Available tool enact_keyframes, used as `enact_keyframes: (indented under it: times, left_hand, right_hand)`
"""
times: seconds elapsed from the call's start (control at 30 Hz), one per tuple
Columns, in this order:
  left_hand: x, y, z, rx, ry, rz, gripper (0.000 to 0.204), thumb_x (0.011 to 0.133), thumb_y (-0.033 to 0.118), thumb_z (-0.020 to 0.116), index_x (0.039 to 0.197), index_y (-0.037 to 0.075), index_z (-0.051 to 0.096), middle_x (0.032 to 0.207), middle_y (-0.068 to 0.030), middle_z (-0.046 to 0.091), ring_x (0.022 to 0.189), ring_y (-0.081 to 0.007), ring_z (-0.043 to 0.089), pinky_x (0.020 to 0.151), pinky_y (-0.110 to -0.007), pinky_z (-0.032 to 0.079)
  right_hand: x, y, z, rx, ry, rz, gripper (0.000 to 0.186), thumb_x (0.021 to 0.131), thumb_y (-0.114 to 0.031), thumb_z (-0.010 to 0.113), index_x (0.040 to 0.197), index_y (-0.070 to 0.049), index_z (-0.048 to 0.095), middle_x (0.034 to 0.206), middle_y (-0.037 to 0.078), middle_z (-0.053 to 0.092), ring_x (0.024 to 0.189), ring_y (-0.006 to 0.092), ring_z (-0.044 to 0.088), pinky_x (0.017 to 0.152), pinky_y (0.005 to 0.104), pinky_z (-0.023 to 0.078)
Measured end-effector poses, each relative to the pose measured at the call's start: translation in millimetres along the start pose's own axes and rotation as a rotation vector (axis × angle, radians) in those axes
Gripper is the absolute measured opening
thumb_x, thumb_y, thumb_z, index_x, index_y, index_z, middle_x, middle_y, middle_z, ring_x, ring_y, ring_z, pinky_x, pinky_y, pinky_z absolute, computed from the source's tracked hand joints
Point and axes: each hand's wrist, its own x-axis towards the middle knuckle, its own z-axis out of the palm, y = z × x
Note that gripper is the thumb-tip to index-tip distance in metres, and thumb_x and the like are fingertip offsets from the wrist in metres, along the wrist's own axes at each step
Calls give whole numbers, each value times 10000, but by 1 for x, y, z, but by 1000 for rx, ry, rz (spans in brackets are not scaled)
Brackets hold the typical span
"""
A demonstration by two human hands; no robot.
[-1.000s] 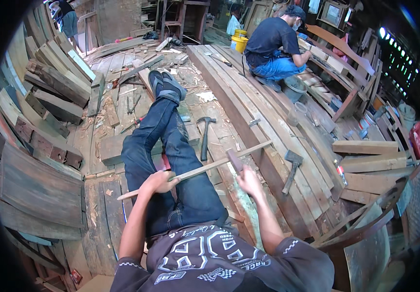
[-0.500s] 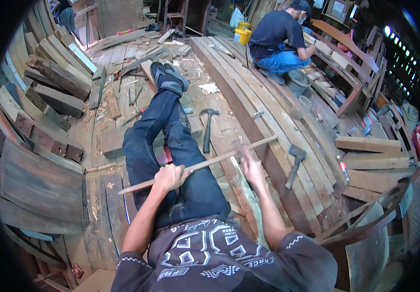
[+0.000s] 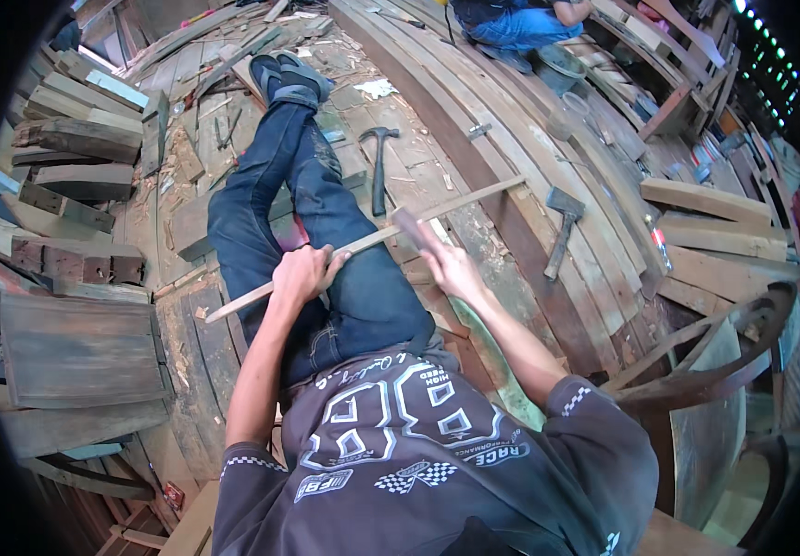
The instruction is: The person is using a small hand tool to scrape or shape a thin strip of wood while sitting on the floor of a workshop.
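Note:
A long thin wooden strip (image 3: 455, 203) lies slantwise across my thighs, its far right end over the stacked planks. Closed round the strip left of its middle is my left hand (image 3: 303, 273), thumb along the top. My right hand (image 3: 455, 269) grips a small flat brownish block (image 3: 409, 225), perhaps a sanding block, that meets the strip near my right thigh. The block's lower end is hidden by my fingers. Just beyond it, a claw hammer (image 3: 379, 171) rests on the floor beside my legs. A mallet (image 3: 564, 227) lies on the planks at right.
Long planks (image 3: 511, 139) run along my right side. Cut timber blocks (image 3: 80, 181) and a broad board (image 3: 80, 352) crowd the left. Wood shavings litter the floor. At the far right a person in blue jeans (image 3: 525, 28) squats near a bucket (image 3: 559, 69); a curved wooden frame (image 3: 715, 394) stands nearer.
My right hand and the block have moved left along the strip, closer to my left hand. The view has tilted down, so the other person's upper body is out of the picture.

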Motion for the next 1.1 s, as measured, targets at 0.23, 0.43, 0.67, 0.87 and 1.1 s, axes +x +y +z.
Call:
enact_keyframes:
  times: [0.23,0.43,0.67,0.87,1.1]
  left_hand:
    - [3,9,-2,-28,2,-8,479,966,497,481,867,64,661,644,-224,614,637,-431,638,592,-519,523]
    - [1,1,4,-24,16,15,499,970,495,479,856,47,665,683,-232,633,646,-430,640,591,-504,524]
    - [3,-5,-2,-86,-96,-26,524,977,506,457,889,31,660,708,-243,636,717,-434,648,659,-518,527]
    - [7,9,-27,-145,171,-31,528,952,491,528,741,14,610,649,-185,622,616,-426,616,619,-510,507]
    - [-17,97,-162,-876,973,204,186,865,36,685,804,33,510,691,-14,523,589,-67,482,511,-219,355]
  right_hand:
    - [-12,53,-2,-102,107,547,657,921,-153,574,1515,-187,295,656,217,635,576,372,648,508,495,523]
    - [-5,45,-27,-132,-90,633,603,943,-212,569,1498,-231,334,793,259,662,642,431,650,525,525,511]
    - [-6,22,-25,44,-54,234,590,934,-211,559,1486,-275,359,835,237,682,759,418,678,681,500,552]
    - [2,40,-31,-44,-94,447,572,961,-266,547,1493,-290,339,842,270,660,818,442,661,682,526,507]
    - [-1,38,-23,-53,-56,499,578,959,-243,545,1495,-286,333,933,292,653,896,457,644,746,529,522]
